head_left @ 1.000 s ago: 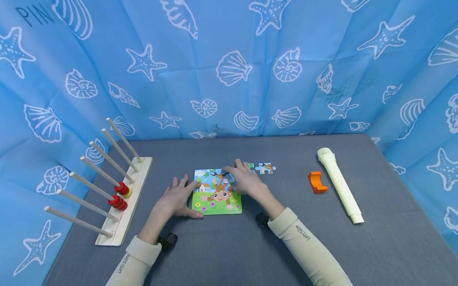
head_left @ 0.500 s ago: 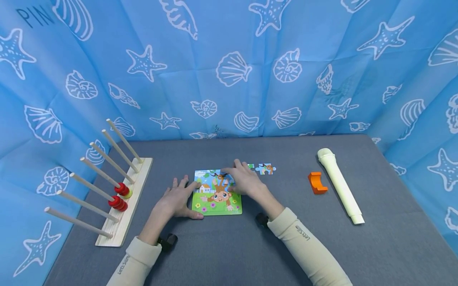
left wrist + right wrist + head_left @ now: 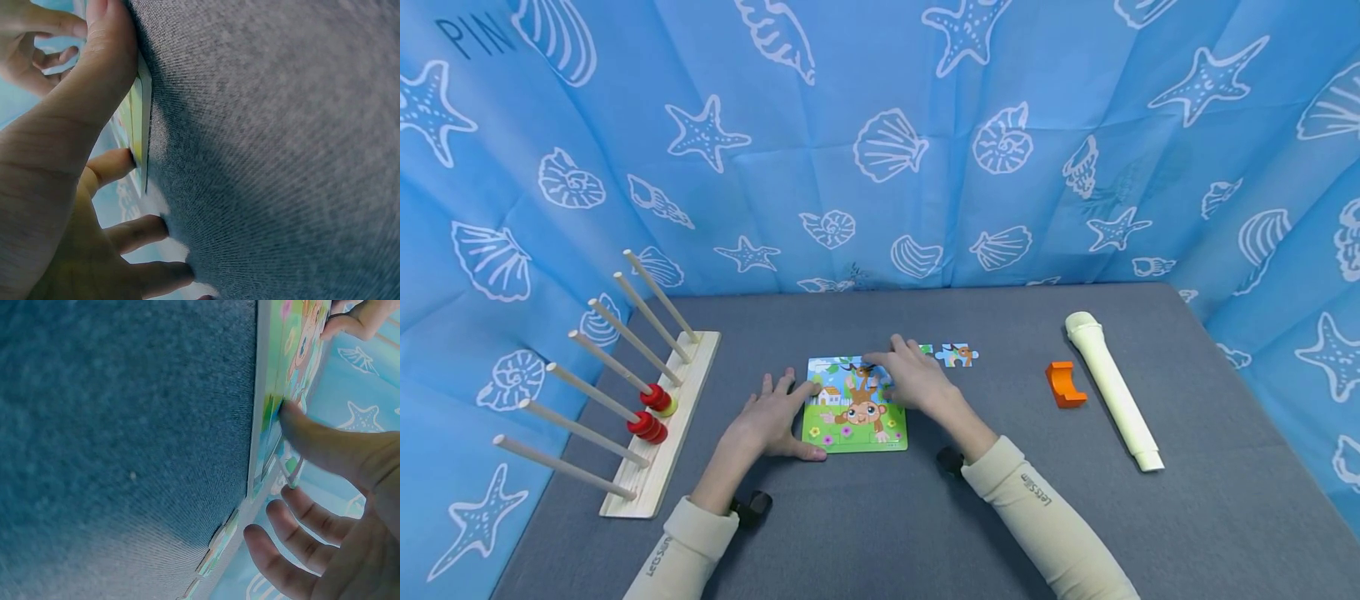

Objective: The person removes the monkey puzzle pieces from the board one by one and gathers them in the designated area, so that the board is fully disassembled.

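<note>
A jigsaw puzzle board (image 3: 850, 437) with a monkey, a house and flowers lies on the table. My left hand (image 3: 769, 421) is spread at its left side, thumb at the lower left corner and index finger on the left edge. The other left fingers reach onto the table, as the left wrist view shows. Over the board's upper right part, my right hand (image 3: 913, 379) pinches a puzzle piece (image 3: 291, 467) between thumb and fingers. The piece is tilted up from the board, and the hand hides much of it in the head view.
Two loose puzzle pieces lie beyond the right hand, one in plain sight (image 3: 957, 355) and one partly covered. A peg rack (image 3: 681, 392) with red and yellow rings stands left. An orange curved block (image 3: 1064, 385) and a cream toy microphone (image 3: 1112, 387) lie right. A blue curtain (image 3: 880, 183) hangs behind.
</note>
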`<state>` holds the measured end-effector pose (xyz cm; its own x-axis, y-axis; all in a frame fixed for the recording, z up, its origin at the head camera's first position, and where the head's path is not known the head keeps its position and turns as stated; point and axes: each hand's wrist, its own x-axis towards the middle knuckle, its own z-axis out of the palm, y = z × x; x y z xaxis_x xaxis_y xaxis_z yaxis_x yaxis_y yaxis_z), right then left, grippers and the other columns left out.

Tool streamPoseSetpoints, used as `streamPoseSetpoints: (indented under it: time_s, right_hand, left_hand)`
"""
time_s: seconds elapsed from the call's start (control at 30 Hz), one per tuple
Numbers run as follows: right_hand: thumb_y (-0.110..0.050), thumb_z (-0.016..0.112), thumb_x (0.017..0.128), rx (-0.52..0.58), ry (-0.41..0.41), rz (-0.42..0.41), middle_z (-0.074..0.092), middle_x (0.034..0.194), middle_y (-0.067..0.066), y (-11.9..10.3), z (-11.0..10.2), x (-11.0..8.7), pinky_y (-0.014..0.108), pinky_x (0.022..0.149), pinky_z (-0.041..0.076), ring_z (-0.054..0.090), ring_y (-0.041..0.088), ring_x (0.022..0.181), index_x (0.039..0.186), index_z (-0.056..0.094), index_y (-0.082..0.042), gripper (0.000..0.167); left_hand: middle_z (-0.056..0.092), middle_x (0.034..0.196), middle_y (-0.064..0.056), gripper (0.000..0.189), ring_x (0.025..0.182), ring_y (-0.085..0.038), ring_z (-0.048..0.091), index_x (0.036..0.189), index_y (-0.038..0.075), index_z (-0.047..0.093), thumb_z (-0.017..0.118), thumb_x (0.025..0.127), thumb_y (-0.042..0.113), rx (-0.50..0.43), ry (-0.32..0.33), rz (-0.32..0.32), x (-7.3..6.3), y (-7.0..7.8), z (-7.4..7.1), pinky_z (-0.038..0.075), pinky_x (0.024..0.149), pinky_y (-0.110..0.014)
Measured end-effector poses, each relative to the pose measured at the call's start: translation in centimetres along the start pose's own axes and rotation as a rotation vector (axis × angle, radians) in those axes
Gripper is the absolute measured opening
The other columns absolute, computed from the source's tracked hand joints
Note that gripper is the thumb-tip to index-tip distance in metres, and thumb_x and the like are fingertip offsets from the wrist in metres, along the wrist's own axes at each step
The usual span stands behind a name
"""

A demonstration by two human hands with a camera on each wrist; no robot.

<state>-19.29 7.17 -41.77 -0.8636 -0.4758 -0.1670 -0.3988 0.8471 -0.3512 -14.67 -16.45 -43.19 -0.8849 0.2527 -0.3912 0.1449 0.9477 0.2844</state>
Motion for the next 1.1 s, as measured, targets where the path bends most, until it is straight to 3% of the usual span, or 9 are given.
streamPoseSetpoints:
  time_s: [0.4, 1.1]
  right_hand:
    - [0.008, 0.066, 0.093, -0.006, 0.041, -0.019, 0.051, 0.111, 0.013, -0.1, 0.0, 0.1, 0.03, 0.061, 0.035, 0.04, 0.023, 0.086, 0.14, 0.065, -0.022, 0.056]
    - [-0.008, 0.073, 0.094, -0.038, 0.098, -0.034, 0.056, 0.119, 0.014, 1.0, -0.7, -0.3, 0.038, 0.068, 0.048, 0.049, 0.027, 0.095, 0.143, 0.061, -0.023, 0.053]
  left_hand:
    - [0.017, 0.167, -0.033, 0.1, 0.15, -0.064, 0.012, 0.154, 0.02, 0.041, 0.088, 0.074, 0.055, 0.004, -0.001, 0.0, 0.1, -0.1, 0.1, 0.026, 0.115, -0.076]
    - [0.018, 0.167, -0.033, 0.101, 0.151, -0.063, 0.013, 0.154, 0.02, 0.042, 0.089, 0.072, 0.055, 0.012, 0.006, -0.01, 0.0, 0.2, 0.0, 0.027, 0.115, -0.077]
